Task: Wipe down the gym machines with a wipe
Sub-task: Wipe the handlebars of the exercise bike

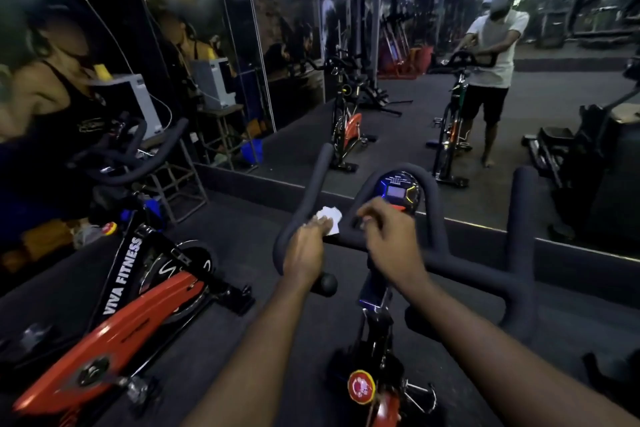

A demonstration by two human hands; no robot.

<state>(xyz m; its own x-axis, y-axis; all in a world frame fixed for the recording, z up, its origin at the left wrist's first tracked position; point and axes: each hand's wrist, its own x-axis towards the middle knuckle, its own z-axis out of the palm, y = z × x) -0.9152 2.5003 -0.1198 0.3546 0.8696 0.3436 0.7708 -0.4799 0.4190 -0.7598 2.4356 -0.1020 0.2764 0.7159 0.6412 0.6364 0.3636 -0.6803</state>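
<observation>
Wipe point(329, 224), white and crumpled, on the left part of the handlebar point(485, 270) of the near spin bike point(375, 340), just left of the central loop. Held there by the left hand point(304, 253), fingers bent over it and pressing it to the dark padded bar. Right hand point(388, 239) just beside, knuckles up, fingers curled round the base of the loop, below the lit console point(398, 192). Both forearms reaching in from the near edge. Red knob point(361, 386) low on the frame, nearest of all. To the left, a second spin bike point(138, 295), orange and black, lettered VIVA FITNESS, well apart from the hands. Beyond, a wall mirror point(398, 97) showing bikes and a person in a white shirt and dark shorts, both hands on a handlebar.
</observation>
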